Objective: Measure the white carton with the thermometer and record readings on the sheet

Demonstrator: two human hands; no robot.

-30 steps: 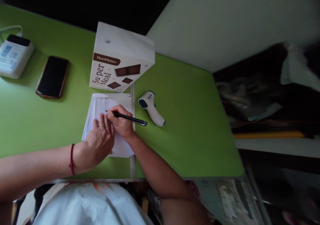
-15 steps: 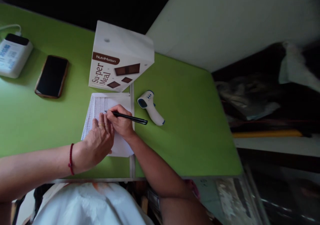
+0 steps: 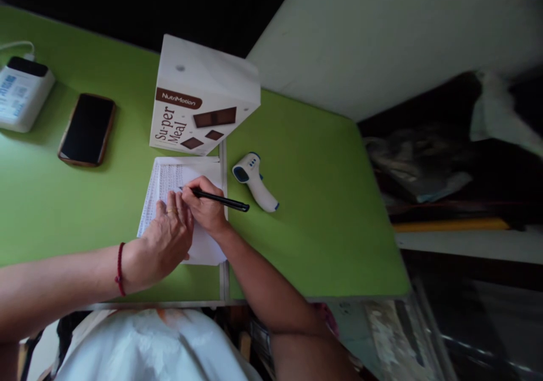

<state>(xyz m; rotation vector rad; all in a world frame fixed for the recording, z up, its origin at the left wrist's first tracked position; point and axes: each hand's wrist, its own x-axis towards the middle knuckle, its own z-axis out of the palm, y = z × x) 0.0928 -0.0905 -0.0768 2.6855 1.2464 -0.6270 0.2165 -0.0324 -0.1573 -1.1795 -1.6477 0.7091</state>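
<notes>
A black pen [image 3: 224, 201] is gripped in my right hand [image 3: 207, 206], its tip down at the edge of the handwriting on a white notepad [image 3: 203, 172]. Rows of small writing fill the sheet's left part, while the right part is blank. My left hand [image 3: 166, 237] lies flat across the lower left of the notepad, fingers stretched out and pressing on the paper. Its fingertips are close beside the right hand. A ring and a red bracelet [image 3: 120, 269] are on the left hand and wrist.
A white NutriMotion box [image 3: 207, 67] stands behind the notepad. To its left lie a phone [image 3: 87, 129] and a white power bank [image 3: 25, 95] with a cable. A white infrared thermometer [image 3: 257, 183] lies to the right on the green table [image 3: 322, 211].
The pen tip and right hand have shifted very slightly over the page. My left hand stays in place, and the view has moved a little.
</notes>
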